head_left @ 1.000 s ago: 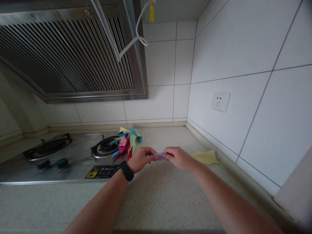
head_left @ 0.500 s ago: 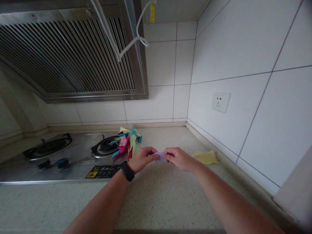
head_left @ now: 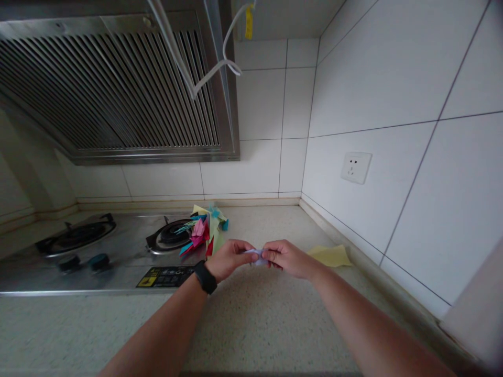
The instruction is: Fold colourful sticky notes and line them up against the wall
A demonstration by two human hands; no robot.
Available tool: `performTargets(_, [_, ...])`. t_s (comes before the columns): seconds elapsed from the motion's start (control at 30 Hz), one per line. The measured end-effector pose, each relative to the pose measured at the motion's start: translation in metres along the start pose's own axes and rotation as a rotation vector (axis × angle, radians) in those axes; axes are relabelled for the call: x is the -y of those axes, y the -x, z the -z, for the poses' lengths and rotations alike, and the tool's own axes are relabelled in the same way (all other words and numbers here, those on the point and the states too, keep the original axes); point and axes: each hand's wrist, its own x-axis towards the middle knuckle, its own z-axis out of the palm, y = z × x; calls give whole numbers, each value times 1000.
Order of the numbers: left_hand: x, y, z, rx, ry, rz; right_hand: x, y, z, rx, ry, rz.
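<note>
A small piece of folded light purple paper [head_left: 259, 257] is pinched between both hands, a little above the countertop [head_left: 267, 324]. My left hand [head_left: 232, 258], with a dark watch on its wrist, grips the paper's left side between thumb and fingers. From the right, my right hand [head_left: 286, 257] pinches the other side, its fingertips close to those of the left. Fingers cover much of the paper, so its exact folded form is hidden. Beyond my left hand lies a pile of colourful folded paper [head_left: 200, 231], pink, red, blue and pale green.
A yellow sheet of paper [head_left: 332, 256] lies right of my right hand, near the wall. On the left is a gas stove [head_left: 126, 256] with two burners and knobs. Overhead hangs a range hood [head_left: 118, 89] with a white cable [head_left: 214, 68]. A socket [head_left: 356, 167] sits on the right wall.
The fingertips have come closer together on the purple paper, and less of it shows between them. The thumbs have shifted slightly. Both hands still hold it in nearly the same place.
</note>
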Motion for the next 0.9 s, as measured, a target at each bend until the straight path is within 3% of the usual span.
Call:
performTargets(0.2, [2, -3, 1, -99, -117, -32, -1, -1, 1, -33, -25, -7])
performTargets(0.37, [2, -4, 3, -188, -397, -92, -8, -4, 1, -51, -153, -31])
performTargets(0.47, [0, -3, 3, -214, -558, -212, -7, -4, 1, -67, -101, -24])
performTargets(0.57, [3, -3, 6, -343, -602, -328, -5, -3, 1, -192, 82, 47])
performTargets(0.67, [9, -5, 10, -455, -581, -270, -2, -2, 4, -395, 266, 144])
performTargets(0.8, [12, -6, 9, -316, -476, -90, -1, -1, 9, -477, 394, 225])
performTargets(0.9, [9, -7, 5, -172, -334, -67, 0, -1, 10, -462, 425, 302])
